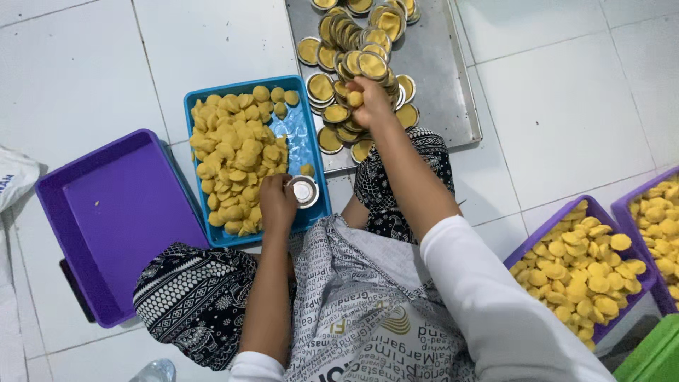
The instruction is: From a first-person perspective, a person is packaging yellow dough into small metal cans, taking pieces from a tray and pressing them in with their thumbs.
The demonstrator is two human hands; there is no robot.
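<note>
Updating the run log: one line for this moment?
left hand: holds small foil cup over blue tray | right hand: holds dough piece above filled cups

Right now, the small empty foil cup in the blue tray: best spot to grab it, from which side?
Take the foil cup by its thin rim, from above. It sits mouth-up in the blue tray, whose wall blocks the right side; dough pieces crowd the left. The left hand already touches it. Pinch lightly, since foil likely dents.

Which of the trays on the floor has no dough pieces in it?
The purple tray at far left, beside the blue tray. It shows only bare bottom; the blue one and the two purple trays on the right hold yellow pieces.
</note>
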